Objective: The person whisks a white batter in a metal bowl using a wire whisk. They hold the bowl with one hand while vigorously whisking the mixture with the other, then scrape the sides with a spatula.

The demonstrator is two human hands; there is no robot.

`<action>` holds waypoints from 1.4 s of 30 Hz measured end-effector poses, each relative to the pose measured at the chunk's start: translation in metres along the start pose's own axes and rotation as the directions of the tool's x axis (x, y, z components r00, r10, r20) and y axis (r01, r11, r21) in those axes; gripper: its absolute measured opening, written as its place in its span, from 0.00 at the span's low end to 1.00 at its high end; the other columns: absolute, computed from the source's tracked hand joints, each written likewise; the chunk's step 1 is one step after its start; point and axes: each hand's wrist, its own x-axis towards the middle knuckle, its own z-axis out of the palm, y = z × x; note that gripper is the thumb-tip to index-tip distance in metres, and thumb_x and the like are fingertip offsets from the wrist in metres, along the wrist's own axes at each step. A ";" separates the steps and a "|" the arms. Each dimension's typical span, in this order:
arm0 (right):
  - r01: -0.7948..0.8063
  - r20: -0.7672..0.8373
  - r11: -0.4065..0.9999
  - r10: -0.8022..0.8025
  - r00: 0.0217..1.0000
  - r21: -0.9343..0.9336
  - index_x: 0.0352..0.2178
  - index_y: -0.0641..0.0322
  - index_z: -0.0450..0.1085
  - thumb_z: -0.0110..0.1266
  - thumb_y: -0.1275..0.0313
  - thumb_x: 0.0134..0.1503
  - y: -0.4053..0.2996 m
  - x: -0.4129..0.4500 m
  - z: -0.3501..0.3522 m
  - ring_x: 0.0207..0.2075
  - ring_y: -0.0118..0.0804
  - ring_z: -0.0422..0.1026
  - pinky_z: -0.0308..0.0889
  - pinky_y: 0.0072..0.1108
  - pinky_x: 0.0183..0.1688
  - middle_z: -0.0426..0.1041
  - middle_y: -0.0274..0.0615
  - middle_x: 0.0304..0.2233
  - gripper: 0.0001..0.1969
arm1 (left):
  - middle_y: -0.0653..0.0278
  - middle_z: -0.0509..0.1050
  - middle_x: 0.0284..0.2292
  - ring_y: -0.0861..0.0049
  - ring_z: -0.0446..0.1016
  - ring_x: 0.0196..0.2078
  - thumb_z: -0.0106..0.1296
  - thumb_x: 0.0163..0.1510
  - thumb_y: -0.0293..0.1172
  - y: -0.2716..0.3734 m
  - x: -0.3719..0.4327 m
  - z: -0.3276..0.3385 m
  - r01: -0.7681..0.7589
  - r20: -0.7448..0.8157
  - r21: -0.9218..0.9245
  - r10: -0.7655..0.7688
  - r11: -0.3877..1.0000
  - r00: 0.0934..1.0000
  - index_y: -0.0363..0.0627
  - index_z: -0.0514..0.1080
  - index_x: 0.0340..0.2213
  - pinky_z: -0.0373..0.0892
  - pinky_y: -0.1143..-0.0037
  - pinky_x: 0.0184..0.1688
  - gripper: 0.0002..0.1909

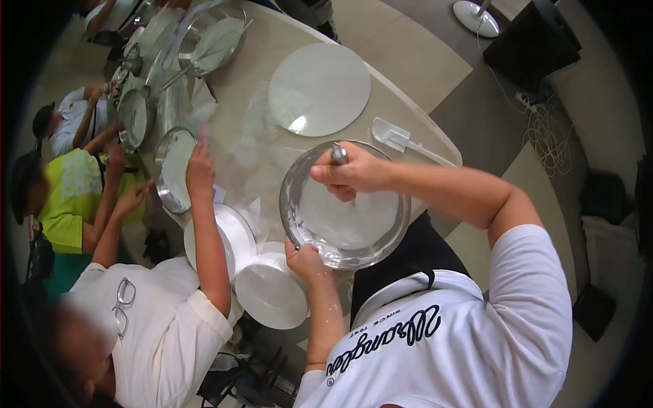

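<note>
A stainless steel mixing bowl stands in front of me at the table edge, with a smooth white mixture inside. My left hand grips its near-left rim. Over the bowl, my right hand is closed around a metal-handled utensil, held upright. Its lower end is hidden by the hand and the mixture, so I cannot tell what kind it is. Beyond the bowl, to the right, lies a white spatula with a smeared blade. A round white board rests farther back.
On the left, a co-worker's hand is at another steel bowl. White round cake forms stand between us. A far bowl holds white mixture and a whisk. Coiled cables lie on the floor at right.
</note>
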 end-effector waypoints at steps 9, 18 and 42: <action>-0.143 0.006 0.990 0.143 0.990 0.014 0.16 0.57 0.64 0.52 0.61 0.56 -0.001 -0.010 -0.007 0.10 0.24 0.61 0.56 0.19 0.12 0.61 0.32 0.09 0.17 | 0.59 0.72 0.38 0.73 0.72 0.37 0.32 0.29 0.10 -0.003 0.000 0.000 -0.015 0.016 -0.063 0.016 0.998 1.000 0.32 0.68 0.43 0.66 0.83 0.36 0.33; 0.088 -0.189 0.996 -0.082 0.979 0.023 0.15 0.56 0.56 0.49 0.64 0.58 0.000 0.002 -0.030 0.09 0.28 0.57 0.50 0.19 0.12 0.55 0.33 0.08 0.19 | 0.62 0.73 0.36 0.75 0.73 0.35 0.33 0.29 0.10 0.001 0.009 -0.001 -0.018 0.023 0.000 0.018 1.000 1.000 0.33 0.69 0.42 0.66 0.84 0.30 0.32; -0.010 -0.031 0.995 0.013 0.999 0.096 0.13 0.58 0.59 0.48 0.66 0.57 0.007 0.031 -0.035 0.09 0.26 0.60 0.54 0.19 0.12 0.58 0.32 0.08 0.19 | 0.62 0.74 0.36 0.81 0.72 0.33 0.32 0.32 0.10 0.004 0.015 0.011 0.010 0.061 0.034 -0.012 0.999 0.998 0.32 0.70 0.41 0.64 0.87 0.28 0.31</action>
